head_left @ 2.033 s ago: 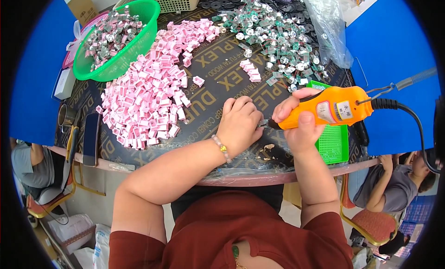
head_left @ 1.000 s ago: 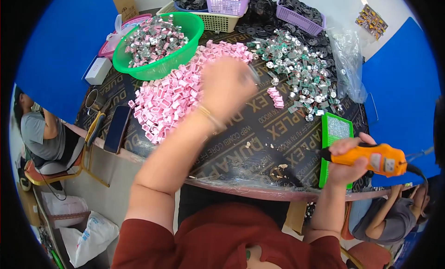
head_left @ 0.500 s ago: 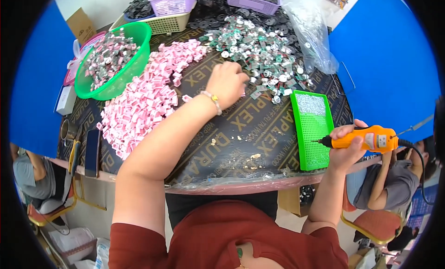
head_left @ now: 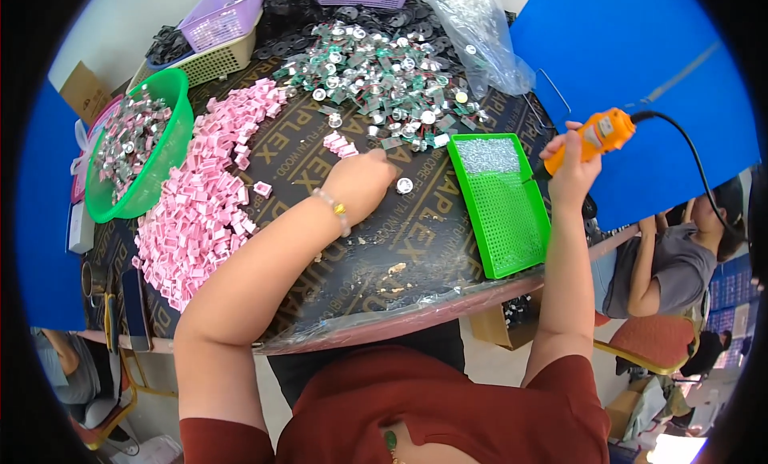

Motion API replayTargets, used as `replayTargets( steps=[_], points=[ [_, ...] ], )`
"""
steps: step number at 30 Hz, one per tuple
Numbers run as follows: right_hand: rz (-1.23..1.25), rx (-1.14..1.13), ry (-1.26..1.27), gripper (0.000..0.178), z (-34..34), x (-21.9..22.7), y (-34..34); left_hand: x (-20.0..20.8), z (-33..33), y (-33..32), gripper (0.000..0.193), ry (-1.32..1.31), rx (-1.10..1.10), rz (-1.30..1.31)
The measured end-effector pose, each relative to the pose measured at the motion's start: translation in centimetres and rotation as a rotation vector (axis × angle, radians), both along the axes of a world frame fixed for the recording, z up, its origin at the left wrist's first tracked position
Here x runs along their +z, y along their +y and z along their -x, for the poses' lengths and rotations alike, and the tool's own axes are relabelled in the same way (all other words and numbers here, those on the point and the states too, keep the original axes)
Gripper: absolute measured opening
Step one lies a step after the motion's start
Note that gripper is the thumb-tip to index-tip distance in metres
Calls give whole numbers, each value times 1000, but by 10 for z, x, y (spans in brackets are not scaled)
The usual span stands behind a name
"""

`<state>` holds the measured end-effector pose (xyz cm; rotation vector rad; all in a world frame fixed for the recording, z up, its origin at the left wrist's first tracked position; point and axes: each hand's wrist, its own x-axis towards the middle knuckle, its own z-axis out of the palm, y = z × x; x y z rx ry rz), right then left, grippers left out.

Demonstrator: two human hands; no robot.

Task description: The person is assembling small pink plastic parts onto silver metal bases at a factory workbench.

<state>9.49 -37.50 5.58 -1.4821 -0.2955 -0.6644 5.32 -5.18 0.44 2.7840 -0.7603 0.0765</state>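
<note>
My left hand [head_left: 362, 182] is low over the middle of the dark table, fingers curled downward and their tips hidden; what they hold, if anything, cannot be made out. Just beyond it lies a short row of pink plastic housings [head_left: 340, 146], and to its right a small round silver-and-white part [head_left: 404, 186]. In my right hand [head_left: 572, 172] is an orange electric screwdriver [head_left: 606, 134] with a black cord. Its tip points left, over the right edge of a green perforated tray [head_left: 506, 224], whose far end holds many small silver screws [head_left: 486, 155].
A big pile of pink housings [head_left: 192, 216] spreads at left beside a green bowl [head_left: 181, 132] of assembled parts. Small circuit parts with round silver pieces [head_left: 376, 80] heap at the back, near black discs, purple baskets [head_left: 220, 20] and a clear plastic bag [head_left: 472, 40]. Co-workers sit on both sides.
My left hand has drawn back from the circuit-part pile toward me. A row of pink housings and a round part now show beside it. My right hand has raised and tilted the screwdriver.
</note>
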Motion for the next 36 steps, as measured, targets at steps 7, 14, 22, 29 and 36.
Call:
replayTargets(
  steps=[7, 14, 22, 29, 36],
  points=[
    [20, 33, 56, 20, -5, -10, 1, -9, 21, -2, 31, -215, 58, 126],
    [14, 0, 39, 19, -3, -9, 0, -14, 22, -13, 23, -133, -99, 194],
    [-10, -7, -12, 23, 0, -12, -3, -10, 26, -21, 31, -124, 215, 330],
    [-90, 68, -199, 32, 36, 10, 1, -2, 29, -5, 18, 16, 243, 219],
    [-24, 116, -208, 44, 61, 15, 21, -15, 10, 19, 16, -332, 232, 83]
  ],
)
